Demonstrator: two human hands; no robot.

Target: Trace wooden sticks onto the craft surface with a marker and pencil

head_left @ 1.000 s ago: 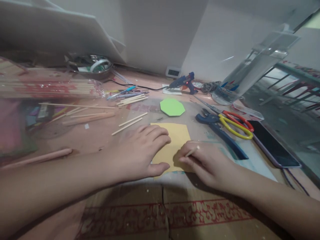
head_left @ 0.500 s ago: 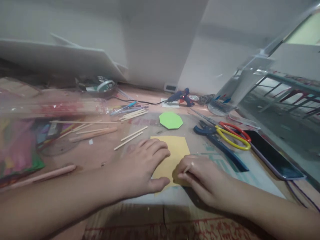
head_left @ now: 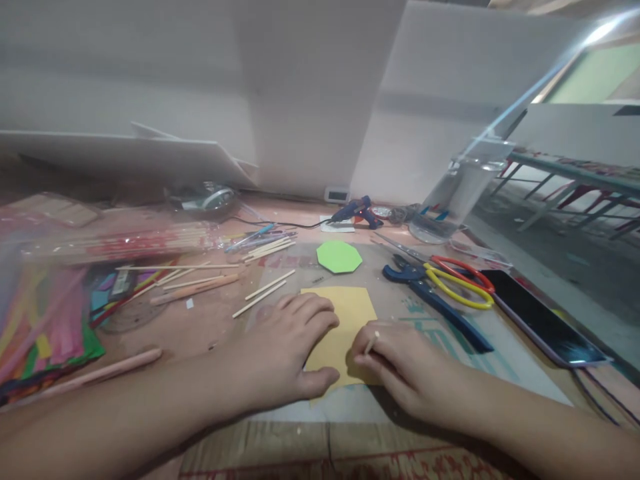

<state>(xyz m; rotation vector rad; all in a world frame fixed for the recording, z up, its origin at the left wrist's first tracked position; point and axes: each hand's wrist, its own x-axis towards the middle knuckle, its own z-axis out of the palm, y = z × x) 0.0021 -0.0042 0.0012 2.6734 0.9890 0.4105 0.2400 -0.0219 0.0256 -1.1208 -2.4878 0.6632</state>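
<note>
A yellow sheet of paper lies on a printed plastic sheet in front of me. Across its left side my left hand rests flat, fingers stretched out and thumb apart. My right hand is closed at the paper's right edge, with a thin wooden stick pinched in it; only the stick's short end shows between thumb and forefinger. Just beyond the yellow paper sits a green octagon of paper. Two loose wooden sticks lie to the left of it.
Pliers, scissors with red and yellow handles and a phone lie on the right. A blue glue gun stands at the back. More sticks, a wrapped stick bundle and colourful strips fill the left.
The camera view has tilted up slightly, so the whole scene sits lower. My left hand stays on the paper; my right hand still holds the stick, whose visible end has shifted slightly.
</note>
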